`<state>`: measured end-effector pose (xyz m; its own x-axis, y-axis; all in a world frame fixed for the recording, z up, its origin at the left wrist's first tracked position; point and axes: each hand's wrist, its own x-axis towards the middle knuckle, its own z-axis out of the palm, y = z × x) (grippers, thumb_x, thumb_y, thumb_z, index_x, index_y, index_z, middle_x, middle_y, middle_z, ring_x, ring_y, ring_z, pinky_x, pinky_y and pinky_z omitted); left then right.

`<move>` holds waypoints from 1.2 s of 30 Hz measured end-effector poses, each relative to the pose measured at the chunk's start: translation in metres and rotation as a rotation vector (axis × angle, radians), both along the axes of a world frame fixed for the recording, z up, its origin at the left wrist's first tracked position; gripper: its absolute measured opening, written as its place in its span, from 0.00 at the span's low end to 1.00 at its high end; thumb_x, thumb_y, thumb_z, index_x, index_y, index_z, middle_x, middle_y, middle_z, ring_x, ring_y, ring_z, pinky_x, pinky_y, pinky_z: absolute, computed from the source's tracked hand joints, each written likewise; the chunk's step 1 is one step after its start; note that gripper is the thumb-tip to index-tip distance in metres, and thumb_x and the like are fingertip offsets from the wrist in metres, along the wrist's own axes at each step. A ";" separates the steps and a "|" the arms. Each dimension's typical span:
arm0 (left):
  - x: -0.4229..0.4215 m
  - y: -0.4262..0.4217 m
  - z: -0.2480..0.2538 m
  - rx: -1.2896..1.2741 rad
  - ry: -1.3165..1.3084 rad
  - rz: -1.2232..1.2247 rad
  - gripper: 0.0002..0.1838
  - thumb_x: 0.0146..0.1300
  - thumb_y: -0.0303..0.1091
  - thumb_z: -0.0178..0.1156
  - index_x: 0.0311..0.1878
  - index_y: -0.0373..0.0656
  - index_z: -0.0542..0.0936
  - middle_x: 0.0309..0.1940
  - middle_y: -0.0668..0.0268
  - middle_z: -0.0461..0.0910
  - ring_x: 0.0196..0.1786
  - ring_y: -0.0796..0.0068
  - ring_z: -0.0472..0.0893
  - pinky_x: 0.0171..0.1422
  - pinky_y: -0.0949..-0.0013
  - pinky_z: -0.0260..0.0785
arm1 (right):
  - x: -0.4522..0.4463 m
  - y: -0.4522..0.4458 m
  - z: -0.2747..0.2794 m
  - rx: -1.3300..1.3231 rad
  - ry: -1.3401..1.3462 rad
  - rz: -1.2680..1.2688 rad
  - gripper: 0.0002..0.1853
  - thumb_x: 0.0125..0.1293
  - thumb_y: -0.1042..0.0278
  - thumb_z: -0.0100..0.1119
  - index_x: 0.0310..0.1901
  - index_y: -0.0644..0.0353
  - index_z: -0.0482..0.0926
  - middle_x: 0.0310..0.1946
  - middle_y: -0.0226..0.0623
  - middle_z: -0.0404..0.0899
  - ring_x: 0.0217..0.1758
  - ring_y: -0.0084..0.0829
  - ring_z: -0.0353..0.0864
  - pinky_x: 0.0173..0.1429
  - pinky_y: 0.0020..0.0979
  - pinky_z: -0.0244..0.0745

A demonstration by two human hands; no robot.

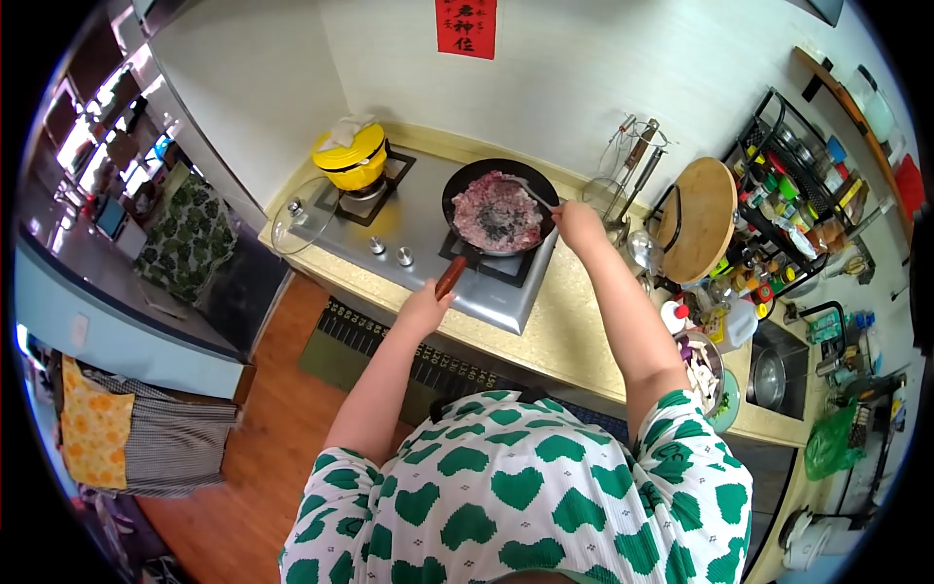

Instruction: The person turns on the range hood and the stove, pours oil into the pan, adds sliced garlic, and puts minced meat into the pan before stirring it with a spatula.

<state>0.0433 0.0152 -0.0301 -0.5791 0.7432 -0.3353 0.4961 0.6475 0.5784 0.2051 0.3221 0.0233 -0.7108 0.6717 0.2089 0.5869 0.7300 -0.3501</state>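
A black frying pan (454, 187) sits on the right burner of the steel stove, with pinkish minced meat (498, 212) spread over its bottom. My left hand (422, 310) is closed round the pan's reddish-brown wooden handle (450, 277), which points toward me. At the pan's right edge, my right hand (579, 226) grips a spatula (535, 197). The spatula's blade end reaches into the meat, and its handle is mostly hidden in my fist.
A yellow pot (351, 159) stands on the left burner, beside a glass lid (302, 216). To the right are hanging utensils, a round wooden board (701, 220), bottles, a bowl of chopped pieces (700, 368) and a sink (778, 368).
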 end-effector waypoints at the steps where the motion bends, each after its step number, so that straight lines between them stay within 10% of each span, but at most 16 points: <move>1: 0.000 0.000 -0.001 -0.004 0.000 0.002 0.24 0.73 0.52 0.57 0.56 0.38 0.72 0.42 0.44 0.83 0.48 0.42 0.83 0.53 0.49 0.74 | -0.002 0.003 -0.003 -0.008 0.015 -0.031 0.10 0.64 0.63 0.62 0.38 0.57 0.89 0.35 0.50 0.86 0.42 0.52 0.86 0.50 0.47 0.81; 11: -0.002 -0.001 0.002 -0.006 -0.002 -0.017 0.25 0.73 0.52 0.57 0.56 0.38 0.72 0.42 0.44 0.83 0.48 0.41 0.83 0.53 0.47 0.74 | -0.032 -0.018 -0.035 -0.082 -0.137 0.235 0.10 0.61 0.64 0.64 0.43 0.55 0.89 0.38 0.48 0.86 0.42 0.50 0.86 0.49 0.43 0.81; 24: 0.001 0.002 0.007 -0.047 0.007 -0.012 0.25 0.74 0.53 0.55 0.58 0.39 0.71 0.44 0.43 0.84 0.50 0.41 0.83 0.54 0.48 0.74 | 0.059 -0.006 0.159 0.004 -0.508 0.253 0.06 0.59 0.66 0.67 0.35 0.55 0.90 0.34 0.42 0.87 0.39 0.46 0.86 0.44 0.41 0.81; 36: 0.000 0.000 0.006 -0.032 -0.011 -0.010 0.25 0.73 0.52 0.56 0.58 0.39 0.71 0.44 0.45 0.83 0.49 0.42 0.83 0.54 0.48 0.74 | -0.005 -0.002 0.044 0.226 -0.272 0.183 0.09 0.60 0.67 0.60 0.33 0.61 0.87 0.32 0.50 0.86 0.39 0.51 0.87 0.44 0.48 0.82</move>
